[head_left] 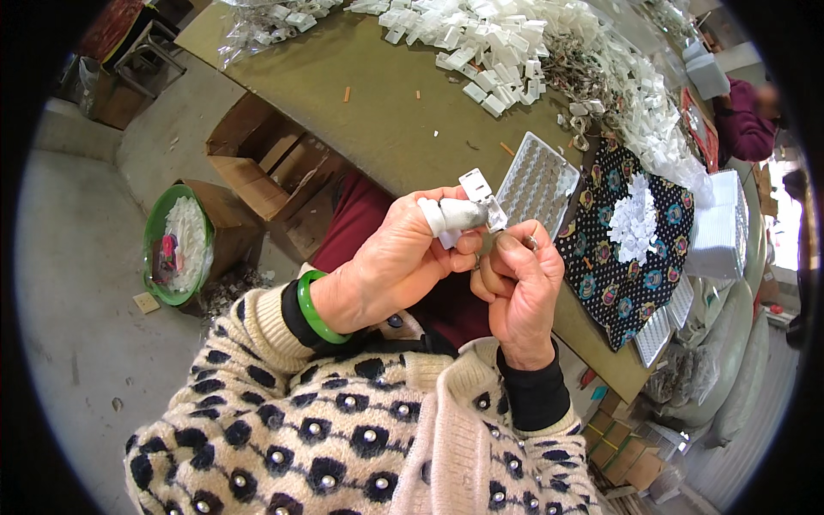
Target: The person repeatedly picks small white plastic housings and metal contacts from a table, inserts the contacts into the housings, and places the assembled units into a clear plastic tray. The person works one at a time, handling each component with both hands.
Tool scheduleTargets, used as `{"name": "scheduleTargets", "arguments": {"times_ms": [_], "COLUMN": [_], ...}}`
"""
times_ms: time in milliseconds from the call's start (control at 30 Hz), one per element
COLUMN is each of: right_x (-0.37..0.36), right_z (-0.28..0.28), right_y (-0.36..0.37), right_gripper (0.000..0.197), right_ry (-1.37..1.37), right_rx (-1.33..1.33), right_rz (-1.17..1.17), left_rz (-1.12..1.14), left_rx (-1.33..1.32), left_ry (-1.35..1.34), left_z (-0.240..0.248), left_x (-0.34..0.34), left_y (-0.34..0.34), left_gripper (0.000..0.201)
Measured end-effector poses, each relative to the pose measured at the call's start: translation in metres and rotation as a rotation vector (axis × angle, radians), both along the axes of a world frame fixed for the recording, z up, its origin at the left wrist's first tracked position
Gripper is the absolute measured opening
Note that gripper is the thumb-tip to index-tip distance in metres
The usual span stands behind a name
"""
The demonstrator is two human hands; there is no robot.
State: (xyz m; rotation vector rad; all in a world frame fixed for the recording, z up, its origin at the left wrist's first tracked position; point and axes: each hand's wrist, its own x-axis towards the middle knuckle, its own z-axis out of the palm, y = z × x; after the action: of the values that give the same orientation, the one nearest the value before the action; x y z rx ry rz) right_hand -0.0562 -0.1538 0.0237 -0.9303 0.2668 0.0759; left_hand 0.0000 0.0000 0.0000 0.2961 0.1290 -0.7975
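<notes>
Left hand [399, 257]: grip closed, pinching a white plastic housing [475, 185]
Right hand [521, 287]: fingers curled, thumb against forefinger; cannot tell what, if anything, is between
White plastic housing: held up by the tabletop's [369, 120] near edge
Grid tray [517, 168]: just beyond the hands

1. Free passage: open stretch of bench [369, 129] beyond the hands [378, 257], with low brown strips [347, 93].
2. Far barrier: heaped white parts [493, 56].
3. Right-side obstacles: celled tray [536, 182] near the hands, then patterned cloth [601, 275] bearing a white pile [633, 225].
4. Beside the bench's left edge: open carton [249, 184].
</notes>
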Motion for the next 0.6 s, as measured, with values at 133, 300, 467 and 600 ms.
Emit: {"name": "scheduleTargets", "arguments": {"times_ms": [133,300,467,600], "right_x": [0.004,-0.002,-0.005,-0.005], "right_z": [-0.004,-0.001,0.007,0.014], "right_y": [0.0,-0.001,0.004,0.001], "right_gripper": [0.009,0.005,0.017,0.021], "right_ry": [0.034,0.134,-0.088,-0.109], "right_rx": [0.07,0.136,-0.304,-0.325], "right_rz": [0.028,0.061,-0.094,-0.041], "left_rz": [0.022,0.193,0.153,0.153], "left_rx": [0.149,0.234,0.212,0.32], "left_ry": [-0.133,-0.283,-0.32,-0.348], "left_z": [0.005,0.009,0.012,0.014], "left_x": [0.007,0.0,-0.002,-0.011], "left_y": [0.002,-0.004,-0.003,-0.006], "left_gripper": [0.025,0.028,0.027,0.021]}}
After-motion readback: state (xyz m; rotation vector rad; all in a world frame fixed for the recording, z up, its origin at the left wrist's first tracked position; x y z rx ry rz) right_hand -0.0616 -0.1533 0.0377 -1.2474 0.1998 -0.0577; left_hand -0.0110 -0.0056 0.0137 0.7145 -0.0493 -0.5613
